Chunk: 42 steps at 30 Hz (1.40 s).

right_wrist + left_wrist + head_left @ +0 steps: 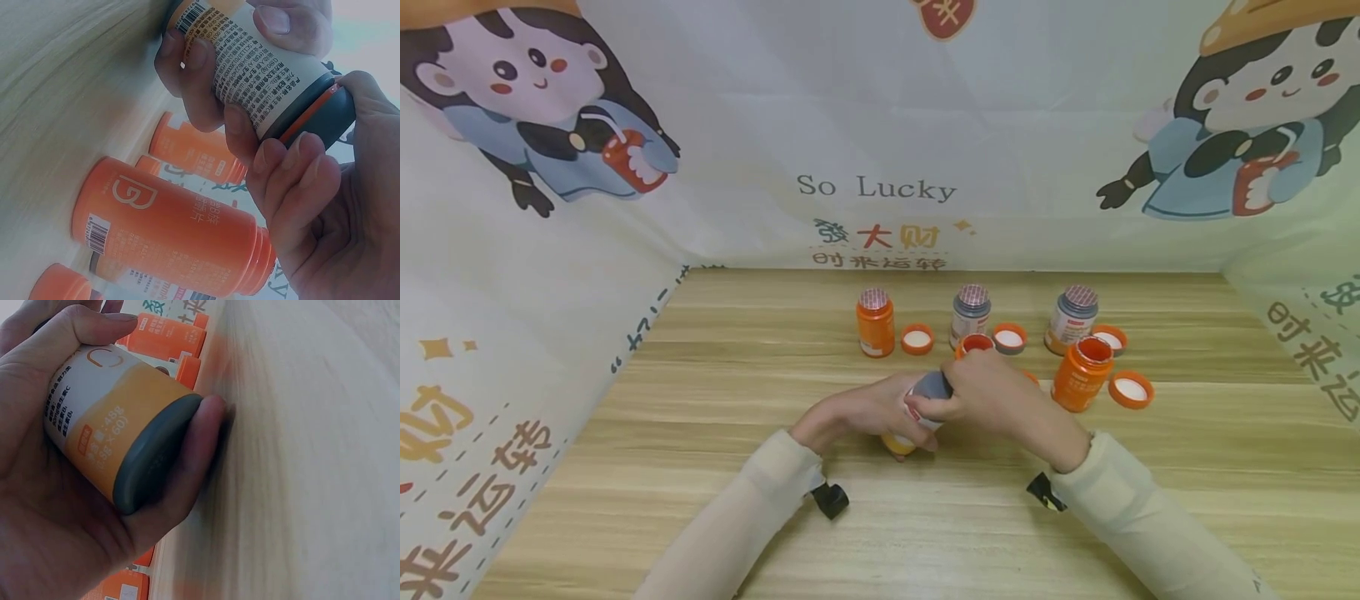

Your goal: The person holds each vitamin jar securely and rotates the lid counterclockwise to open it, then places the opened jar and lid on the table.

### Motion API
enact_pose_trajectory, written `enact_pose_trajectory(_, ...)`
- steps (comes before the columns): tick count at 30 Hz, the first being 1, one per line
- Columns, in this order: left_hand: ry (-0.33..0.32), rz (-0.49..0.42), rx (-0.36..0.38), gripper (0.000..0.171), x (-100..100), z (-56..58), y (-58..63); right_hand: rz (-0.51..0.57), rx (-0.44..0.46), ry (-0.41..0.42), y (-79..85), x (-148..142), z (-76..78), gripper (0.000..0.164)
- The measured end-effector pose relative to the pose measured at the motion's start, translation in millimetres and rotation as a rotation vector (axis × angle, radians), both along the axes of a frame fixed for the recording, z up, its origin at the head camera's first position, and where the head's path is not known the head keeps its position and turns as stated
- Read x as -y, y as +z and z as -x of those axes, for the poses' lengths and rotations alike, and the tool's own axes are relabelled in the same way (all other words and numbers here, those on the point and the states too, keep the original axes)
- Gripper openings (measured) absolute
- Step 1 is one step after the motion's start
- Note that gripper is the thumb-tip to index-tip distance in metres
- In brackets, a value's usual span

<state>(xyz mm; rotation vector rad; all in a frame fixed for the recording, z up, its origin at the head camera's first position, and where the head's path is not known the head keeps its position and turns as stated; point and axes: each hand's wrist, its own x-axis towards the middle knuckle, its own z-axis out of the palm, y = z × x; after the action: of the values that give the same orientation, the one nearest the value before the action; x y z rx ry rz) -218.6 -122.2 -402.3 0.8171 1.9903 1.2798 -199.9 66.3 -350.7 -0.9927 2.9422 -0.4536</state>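
A grey supplement bottle (934, 387) with a white and yellow-orange label is tilted between both hands, just above the wooden table. My left hand (883, 408) wraps round its body, and in the left wrist view one finger lies along the dark base (159, 453). The fingers of my right hand (992, 392) grip the dark cap (325, 119) at the other end. An orange line runs round the edge of that cap in the right wrist view. Right behind the right hand stands an orange bottle (976, 342), partly hidden by it.
Along the back stand an orange bottle (876, 329) and two grey bottles (972, 315) (1073, 319), each with a patterned seal on top. An uncapped orange bottle (1079, 377) stands at right. Several loose caps (917, 338) lie white side up. A printed cloth (880, 125) borders the table.
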Motion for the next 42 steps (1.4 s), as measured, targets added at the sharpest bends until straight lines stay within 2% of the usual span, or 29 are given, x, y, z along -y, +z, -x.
enact_pose_trajectory(6, -0.063, -0.048, 0.036, 0.035, 4, 1.3, -3.3, -0.018, -0.026, 0.067, 0.0, 1, -3.1, 0.051)
enact_pose_trajectory(12, -0.095, -0.070, 0.024, 0.035, 3, 2.7, -2.8, -0.033, -0.027, 0.069, 2.9, 1, -3.6, 0.050)
enact_pose_trajectory(21, -0.078, -0.060, 0.031, 0.034, 0, 1.9, -2.3, -0.009, 0.092, 0.028, 3.6, -2, -3.6, 0.050)
enact_pose_trajectory(29, -0.040, -0.041, 0.000, 0.039, -1, 0.6, -0.1, -0.012, 0.191, -0.082, 11.0, -9, -6.0, 0.062)
enact_pose_trajectory(36, -0.029, -0.020, -0.044, 0.041, -3, -0.2, 0.1, -0.024, 0.203, -0.104, 13.2, -9, -6.9, 0.046)
enact_pose_trajectory(42, -0.039, -0.029, -0.033, 0.044, -4, -1.0, 1.1, -0.043, 0.207, -0.057, 14.3, -11, -6.8, 0.039)
